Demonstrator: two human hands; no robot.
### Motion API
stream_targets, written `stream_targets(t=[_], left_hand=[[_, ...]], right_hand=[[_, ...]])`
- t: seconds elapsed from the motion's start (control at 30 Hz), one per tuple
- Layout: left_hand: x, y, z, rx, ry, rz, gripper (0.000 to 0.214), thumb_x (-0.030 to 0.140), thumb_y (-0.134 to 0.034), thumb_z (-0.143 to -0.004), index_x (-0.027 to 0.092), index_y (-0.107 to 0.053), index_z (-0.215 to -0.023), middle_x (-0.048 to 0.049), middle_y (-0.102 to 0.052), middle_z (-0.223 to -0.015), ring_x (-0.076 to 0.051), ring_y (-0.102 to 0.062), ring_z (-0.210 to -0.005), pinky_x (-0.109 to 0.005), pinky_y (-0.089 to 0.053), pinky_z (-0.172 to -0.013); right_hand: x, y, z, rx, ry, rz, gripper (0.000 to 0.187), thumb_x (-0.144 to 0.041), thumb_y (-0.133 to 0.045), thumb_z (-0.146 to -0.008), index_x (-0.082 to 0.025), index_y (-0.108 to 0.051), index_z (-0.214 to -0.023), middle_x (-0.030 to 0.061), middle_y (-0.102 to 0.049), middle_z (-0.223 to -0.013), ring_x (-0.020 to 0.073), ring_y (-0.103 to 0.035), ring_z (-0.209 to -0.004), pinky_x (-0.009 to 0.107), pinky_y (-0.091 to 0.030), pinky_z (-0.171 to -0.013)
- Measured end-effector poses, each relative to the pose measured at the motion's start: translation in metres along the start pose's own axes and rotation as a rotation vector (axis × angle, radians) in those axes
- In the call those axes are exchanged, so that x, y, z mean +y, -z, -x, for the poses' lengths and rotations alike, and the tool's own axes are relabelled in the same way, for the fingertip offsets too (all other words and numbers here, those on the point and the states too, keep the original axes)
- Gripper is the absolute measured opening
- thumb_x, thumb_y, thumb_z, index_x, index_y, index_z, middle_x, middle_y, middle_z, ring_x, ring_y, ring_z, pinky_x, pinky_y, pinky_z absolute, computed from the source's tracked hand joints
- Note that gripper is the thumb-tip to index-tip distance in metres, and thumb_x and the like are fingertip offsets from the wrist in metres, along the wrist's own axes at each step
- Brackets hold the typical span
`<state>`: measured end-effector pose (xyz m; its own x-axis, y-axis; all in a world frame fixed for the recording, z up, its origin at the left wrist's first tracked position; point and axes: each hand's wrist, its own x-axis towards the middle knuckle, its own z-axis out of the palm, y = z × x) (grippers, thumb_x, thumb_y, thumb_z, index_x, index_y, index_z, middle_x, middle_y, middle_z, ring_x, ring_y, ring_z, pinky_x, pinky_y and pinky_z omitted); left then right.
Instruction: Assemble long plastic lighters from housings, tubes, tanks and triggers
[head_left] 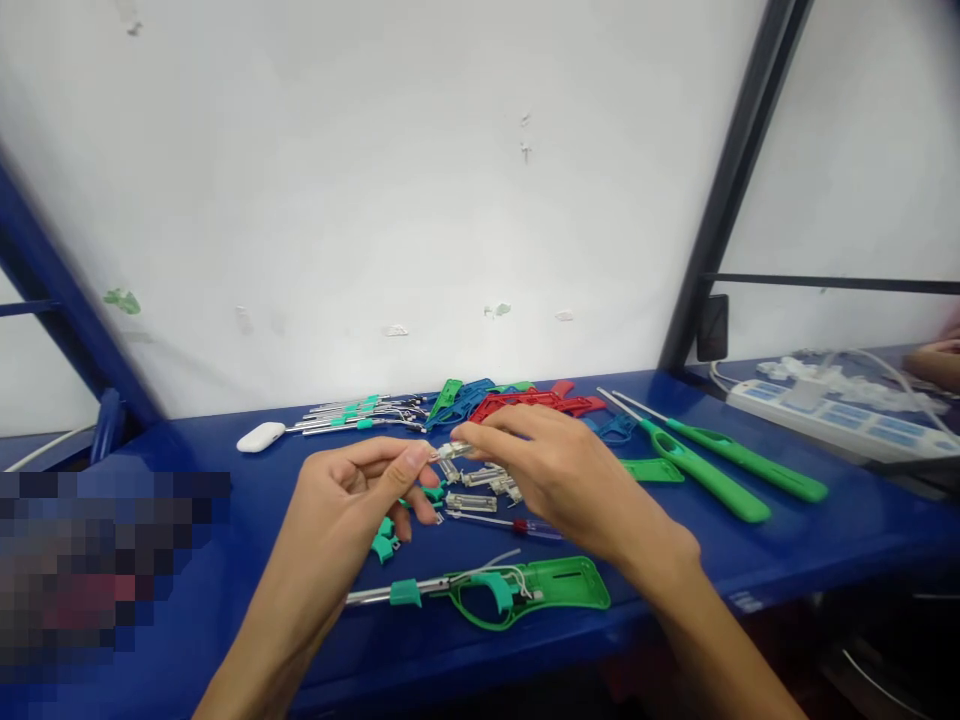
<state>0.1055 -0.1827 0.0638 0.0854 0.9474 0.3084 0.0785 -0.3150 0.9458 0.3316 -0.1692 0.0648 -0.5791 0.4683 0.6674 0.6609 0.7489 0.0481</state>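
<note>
My left hand and my right hand meet above the blue bench. Both pinch the same small clear plastic part between thumb and fingertips. Beneath them lie several similar clear parts, small teal trigger pieces and a thin clear tube with a red end. Close to the front edge rests an open green lighter half-shell with a teal trigger, a wire and a metal tube fitted in it.
Two finished green stick lighters lie to the right. Red, blue and green shells and metal tubes with teal collars sit by the white wall. A white earbud case lies left; a power strip right.
</note>
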Motion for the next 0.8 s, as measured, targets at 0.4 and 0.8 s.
stream_targets(t=[0.4,0.8], left_hand=[[-0.049,-0.028,0.033,-0.187,-0.359,-0.630,0.022,0.030,-0.058,-0.102,0.030,-0.080,-0.101,-0.0033,-0.078,-0.097,-0.024,-0.071,-0.091,-0.038,-0.056,-0.086],[-0.062,-0.045,0.030,-0.307,-0.377,-0.735,0.030,0.021,-0.046,-0.108,0.024,-0.072,-0.094,-0.0030,-0.070,-0.093,-0.024,-0.065,-0.087,-0.042,-0.053,-0.084]], right_hand=[[-0.006,0.022,0.067,-0.222,-0.471,-0.420,0.028,-0.044,-0.048,-0.113,-0.025,-0.047,-0.093,-0.0010,-0.063,-0.090,0.0166,-0.057,-0.077,0.031,-0.048,-0.070],[-0.006,-0.017,0.079,-0.276,-0.327,-0.370,0.022,-0.015,-0.059,-0.106,-0.024,-0.046,-0.090,-0.0025,-0.058,-0.088,0.0175,-0.054,-0.082,0.030,-0.044,-0.074]])
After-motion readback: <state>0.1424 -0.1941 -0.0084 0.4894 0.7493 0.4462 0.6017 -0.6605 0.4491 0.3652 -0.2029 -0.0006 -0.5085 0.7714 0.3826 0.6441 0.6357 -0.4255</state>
